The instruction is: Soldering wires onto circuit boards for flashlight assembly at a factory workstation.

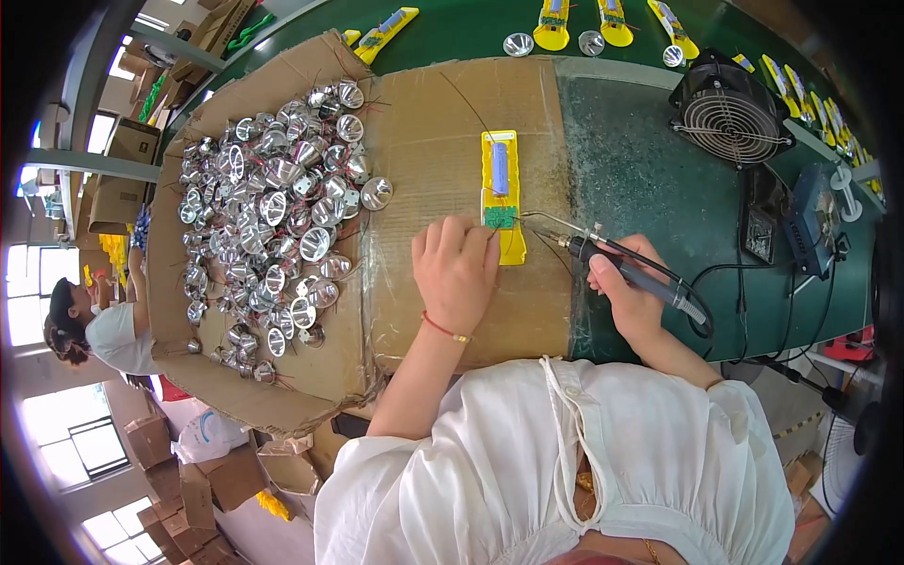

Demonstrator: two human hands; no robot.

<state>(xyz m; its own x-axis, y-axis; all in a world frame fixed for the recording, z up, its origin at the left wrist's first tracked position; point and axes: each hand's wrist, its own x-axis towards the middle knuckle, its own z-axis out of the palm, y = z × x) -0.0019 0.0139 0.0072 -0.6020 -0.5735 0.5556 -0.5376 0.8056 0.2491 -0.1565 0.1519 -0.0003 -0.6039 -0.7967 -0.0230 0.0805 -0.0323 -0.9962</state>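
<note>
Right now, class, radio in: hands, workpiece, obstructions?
Right hand: grip on soldering iron, tip near green board. Left hand: at board, hold unclear. Yellow housing on cardboard; left hand overlaps its edge.

Green bench (640, 198): open cardboard box (247, 411) at left; flat cardboard sheet (424, 122) mid-bench, yellow casing (513, 252) with blue cell (500, 169) on it; right, black fan (734, 127), blue boxy unit (812, 218); far side, more yellow casings (551, 38), loose silvery reflectors (518, 44)

A white blouse (424, 471) and a red bracelet (437, 326) are worn.
</note>
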